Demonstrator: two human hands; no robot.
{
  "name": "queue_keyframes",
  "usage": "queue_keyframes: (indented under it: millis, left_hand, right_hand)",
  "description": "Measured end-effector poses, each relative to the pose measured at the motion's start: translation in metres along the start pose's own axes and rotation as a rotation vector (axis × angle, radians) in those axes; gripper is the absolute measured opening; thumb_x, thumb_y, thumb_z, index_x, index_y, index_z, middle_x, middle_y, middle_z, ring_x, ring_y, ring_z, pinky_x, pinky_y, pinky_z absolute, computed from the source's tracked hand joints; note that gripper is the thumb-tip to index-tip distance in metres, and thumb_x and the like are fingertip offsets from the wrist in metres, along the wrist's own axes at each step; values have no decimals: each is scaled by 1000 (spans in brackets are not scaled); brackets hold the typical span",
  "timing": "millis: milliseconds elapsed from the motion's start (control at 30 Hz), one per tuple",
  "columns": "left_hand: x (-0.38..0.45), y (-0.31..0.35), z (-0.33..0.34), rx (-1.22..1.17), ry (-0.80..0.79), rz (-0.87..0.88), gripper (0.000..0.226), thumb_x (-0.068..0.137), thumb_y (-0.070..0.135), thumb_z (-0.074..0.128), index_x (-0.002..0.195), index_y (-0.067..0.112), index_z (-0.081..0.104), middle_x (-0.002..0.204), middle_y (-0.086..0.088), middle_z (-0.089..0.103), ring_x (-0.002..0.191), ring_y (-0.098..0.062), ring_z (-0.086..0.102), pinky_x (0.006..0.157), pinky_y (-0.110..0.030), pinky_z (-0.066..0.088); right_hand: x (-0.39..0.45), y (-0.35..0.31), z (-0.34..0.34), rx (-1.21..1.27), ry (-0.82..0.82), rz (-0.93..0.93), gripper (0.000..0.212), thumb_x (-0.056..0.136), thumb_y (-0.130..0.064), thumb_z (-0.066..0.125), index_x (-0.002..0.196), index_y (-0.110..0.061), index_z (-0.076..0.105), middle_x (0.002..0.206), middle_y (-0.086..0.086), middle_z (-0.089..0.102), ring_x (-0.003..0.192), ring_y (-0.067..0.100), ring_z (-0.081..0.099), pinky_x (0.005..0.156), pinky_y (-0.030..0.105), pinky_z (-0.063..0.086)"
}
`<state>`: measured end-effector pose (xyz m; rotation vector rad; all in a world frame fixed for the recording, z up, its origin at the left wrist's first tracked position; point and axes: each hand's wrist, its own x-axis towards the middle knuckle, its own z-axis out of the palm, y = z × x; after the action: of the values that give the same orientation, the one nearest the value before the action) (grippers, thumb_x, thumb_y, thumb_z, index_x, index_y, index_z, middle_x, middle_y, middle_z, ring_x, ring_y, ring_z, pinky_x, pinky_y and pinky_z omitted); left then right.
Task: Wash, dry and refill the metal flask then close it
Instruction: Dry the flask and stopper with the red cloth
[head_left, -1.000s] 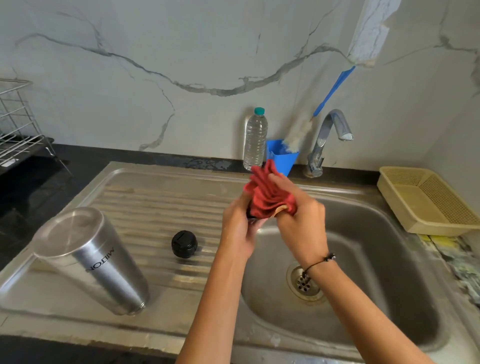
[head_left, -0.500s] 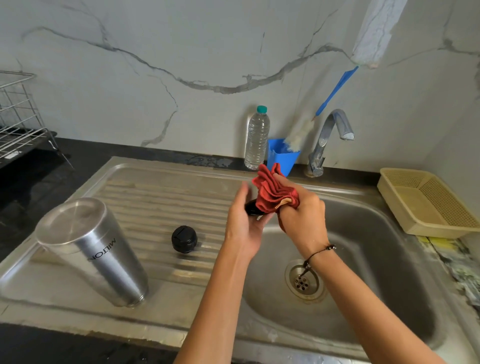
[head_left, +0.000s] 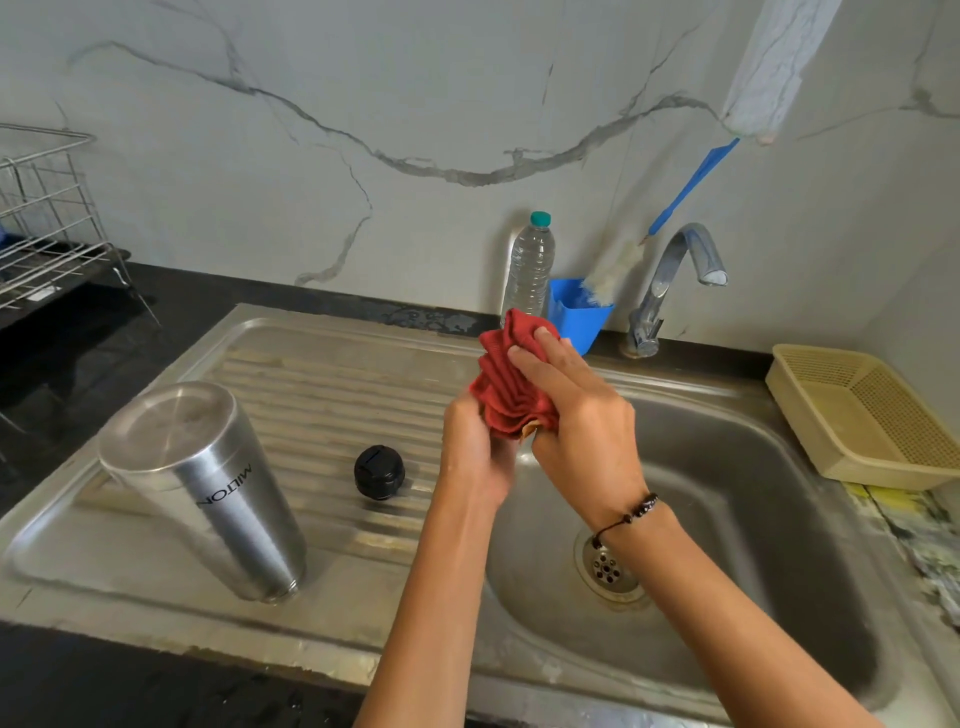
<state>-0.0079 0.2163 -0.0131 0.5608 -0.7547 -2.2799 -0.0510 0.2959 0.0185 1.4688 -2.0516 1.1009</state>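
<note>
The metal flask (head_left: 208, 493) stands upside down on the left of the draining board, its mouth on the steel. A black cap (head_left: 379, 472) lies on the board just right of it. Over the near-left edge of the sink basin, both hands work a bunched red cloth (head_left: 506, 395). My left hand (head_left: 475, 452) grips the bundle from below. My right hand (head_left: 582, 415) holds it from the right, fingers laid over the top. Whatever is inside the cloth is hidden.
The steel sink (head_left: 727, 467) has a drain (head_left: 608, 569) and a tap (head_left: 670, 280) behind it. A water bottle (head_left: 530, 265) and a blue cup (head_left: 579, 312) holding a bottle brush stand by the wall. A beige basket (head_left: 857, 415) sits at right, a wire rack (head_left: 47, 234) at far left.
A black part that showed between my hands half a second ago is now covered by the cloth. My right hand's fingers have shifted up over the bundle. Flask and cap have not moved.
</note>
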Motion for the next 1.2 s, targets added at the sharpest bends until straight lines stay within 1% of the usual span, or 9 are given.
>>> queue_keyframes:
  millis: [100,233,367,500,700,800,900,1033,1200]
  left_hand:
    - [-2,1,0,-7,-34,46,28,95,13,40,98,5,67,90,-9,71,86,-20,66,75,-26,55]
    - [-5,-1,1,-66,-29,4,30,97,22,44,108,3,64,106,-20,67,104,-33,61,98,-45,47]
    - [-5,-3,5,3,-31,-77,40,95,35,44,119,7,60,116,-18,65,111,-31,59,99,-44,45]
    - [-1,-4,5,266,-59,-90,55,73,57,56,110,17,64,105,-3,65,95,-16,57,87,-34,44]
    - [2,3,1,87,-82,-13,25,90,26,52,99,9,67,97,-10,70,97,-23,64,81,-32,53]
    - [0,6,2,82,-133,34,33,94,12,41,89,10,73,93,-9,73,89,-20,67,78,-27,52]
    - [-3,10,1,31,-148,63,33,88,6,42,84,10,74,87,-9,72,82,-19,67,73,-25,53]
    - [-6,12,3,-59,-185,21,40,86,25,49,118,4,60,124,-23,60,111,-31,57,103,-43,44]
    - [-6,8,6,75,-197,-43,62,83,45,46,133,8,51,134,-20,55,118,-30,55,107,-47,39]
  right_hand:
    - [9,5,-10,127,-38,139,57,70,-23,35,118,-17,65,127,7,60,109,28,62,85,36,53]
    - [18,22,-21,253,-110,284,60,72,9,50,121,-23,62,100,1,72,84,21,67,79,27,52]
    - [13,29,-19,325,-125,403,63,74,13,47,121,-26,62,95,-6,71,86,11,63,78,12,46]
    - [9,31,-16,329,-117,410,61,77,10,50,122,-29,61,99,-9,71,90,8,64,86,19,48]
    - [12,14,-20,314,51,279,62,68,7,46,121,-22,61,113,-1,67,96,13,62,81,10,46]
    - [8,1,-14,141,56,87,56,69,-10,37,117,-17,65,129,8,58,119,21,55,94,27,48]
    - [11,0,-12,145,45,81,57,68,-13,35,117,-16,65,129,8,58,114,23,59,90,31,51]
    - [22,11,-25,287,24,268,57,71,5,50,119,-21,64,97,5,73,68,13,64,73,19,52]
    - [21,21,-28,322,-2,358,54,78,9,52,118,-25,64,87,-5,73,70,17,63,76,24,51]
